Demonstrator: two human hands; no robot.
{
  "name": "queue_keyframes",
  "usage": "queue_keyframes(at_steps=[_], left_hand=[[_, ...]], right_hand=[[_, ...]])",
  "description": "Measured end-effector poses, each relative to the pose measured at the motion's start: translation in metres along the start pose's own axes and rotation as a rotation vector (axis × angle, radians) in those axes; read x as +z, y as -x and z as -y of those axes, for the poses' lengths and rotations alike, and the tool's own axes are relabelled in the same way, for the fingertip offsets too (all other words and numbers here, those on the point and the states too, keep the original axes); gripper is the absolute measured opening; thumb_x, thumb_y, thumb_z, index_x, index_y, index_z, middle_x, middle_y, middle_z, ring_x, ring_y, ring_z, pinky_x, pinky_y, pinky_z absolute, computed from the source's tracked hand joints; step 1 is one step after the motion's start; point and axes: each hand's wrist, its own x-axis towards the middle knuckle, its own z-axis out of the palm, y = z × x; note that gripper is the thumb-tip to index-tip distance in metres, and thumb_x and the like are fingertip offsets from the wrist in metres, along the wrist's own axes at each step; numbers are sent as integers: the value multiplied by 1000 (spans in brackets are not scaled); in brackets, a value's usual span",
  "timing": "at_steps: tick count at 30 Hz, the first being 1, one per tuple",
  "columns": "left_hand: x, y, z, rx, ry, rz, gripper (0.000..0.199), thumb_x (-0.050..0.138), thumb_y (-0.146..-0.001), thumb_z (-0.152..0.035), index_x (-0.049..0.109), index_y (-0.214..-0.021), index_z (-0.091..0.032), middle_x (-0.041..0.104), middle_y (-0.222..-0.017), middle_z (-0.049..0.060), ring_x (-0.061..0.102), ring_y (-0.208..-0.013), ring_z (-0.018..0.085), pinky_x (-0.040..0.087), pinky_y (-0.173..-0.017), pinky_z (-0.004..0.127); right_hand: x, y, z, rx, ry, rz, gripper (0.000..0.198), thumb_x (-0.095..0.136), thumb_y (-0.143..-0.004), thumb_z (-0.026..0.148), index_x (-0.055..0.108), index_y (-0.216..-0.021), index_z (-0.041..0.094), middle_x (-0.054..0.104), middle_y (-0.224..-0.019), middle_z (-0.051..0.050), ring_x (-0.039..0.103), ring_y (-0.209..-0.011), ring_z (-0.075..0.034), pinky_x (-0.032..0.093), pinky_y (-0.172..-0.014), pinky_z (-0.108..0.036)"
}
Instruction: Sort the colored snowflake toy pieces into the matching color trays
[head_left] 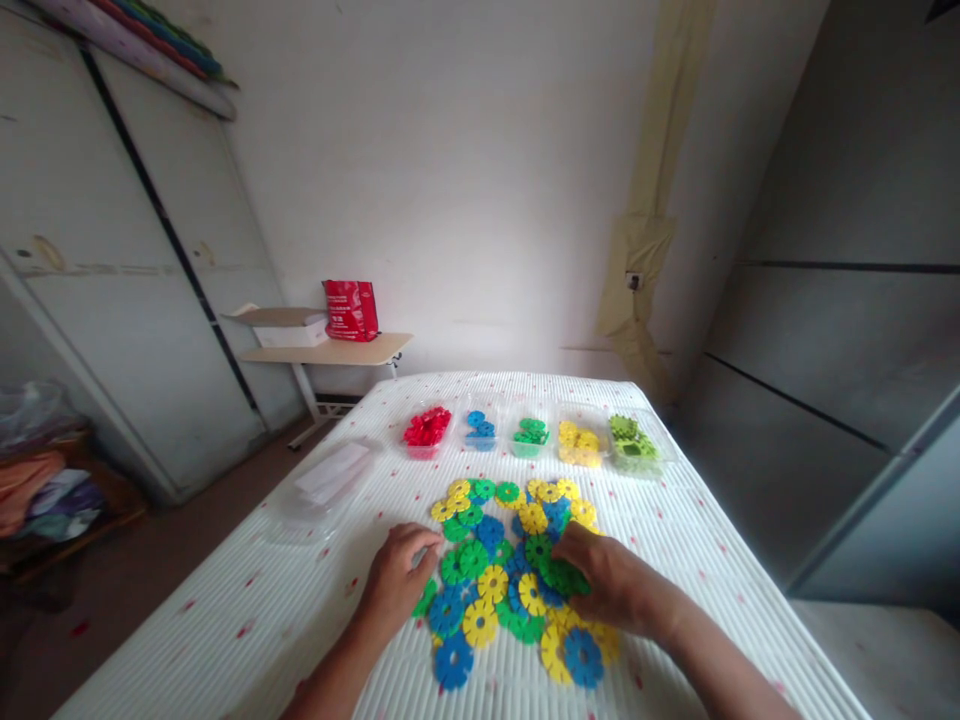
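Observation:
Flower-shaped plastic discs with notched rims lie in a loose pile on the table: yellow discs [480, 622], blue discs [453, 660] and green discs [472, 558]. At the pile's left edge is my left hand [397, 575], its fingers curled and thumb near the forefinger, with no disc visible in it. My right hand [604, 575] reaches over the pile's right side, fingers bent around a green notched disc [561, 577]. Its fingertips are partly hidden behind the hand and discs.
Clear tubs line the far side, holding red pieces [427, 428], blue discs [480, 428], green discs [531, 432], yellow discs [579, 440] and light-green pieces [631, 437]. Clear packaging [330, 480] lies left on the white ribbed tablecloth [225, 620]. Behind, a side table [352, 350] bears a red bag [351, 310].

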Motion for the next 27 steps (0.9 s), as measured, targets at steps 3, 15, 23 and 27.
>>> queue_keyframes(at_steps=[3, 15, 23, 27], left_hand=[[0, -1, -1, -13, 3, 4, 21, 48, -78, -26, 68, -76, -20, 68, -80, 4, 62, -81, 18, 50, -76, 31], [3, -2, 0, -53, 38, -4, 21, 48, -77, -25, 69, -74, -19, 68, -78, 5, 62, -80, 19, 48, -76, 31], [3, 0, 4, -55, 63, 16, 21, 47, -78, -21, 68, -76, -18, 68, -79, 5, 61, -82, 18, 47, -77, 31], [3, 0, 4, -46, 58, -2, 20, 48, -77, -20, 68, -75, -19, 67, -79, 4, 61, -81, 18, 47, -77, 30]], right_hand=[[1, -1, 0, 25, 25, 31, 31, 59, -64, 18, 58, -95, 22, 58, -99, -3, 56, -81, -16, 40, -65, -22], [-48, -53, -4, 122, 289, -143, 29, 62, -70, 21, 58, -99, 17, 61, -95, -7, 59, -80, -19, 43, -65, -27], [-73, -115, -21, 206, 292, -415, 32, 51, -88, 32, 52, -116, 17, 55, -116, -7, 57, -96, -19, 49, -80, -40], [-57, -101, -31, 207, 291, -456, 28, 50, -89, 33, 55, -111, 17, 57, -112, -7, 58, -92, -17, 49, -78, -37]])
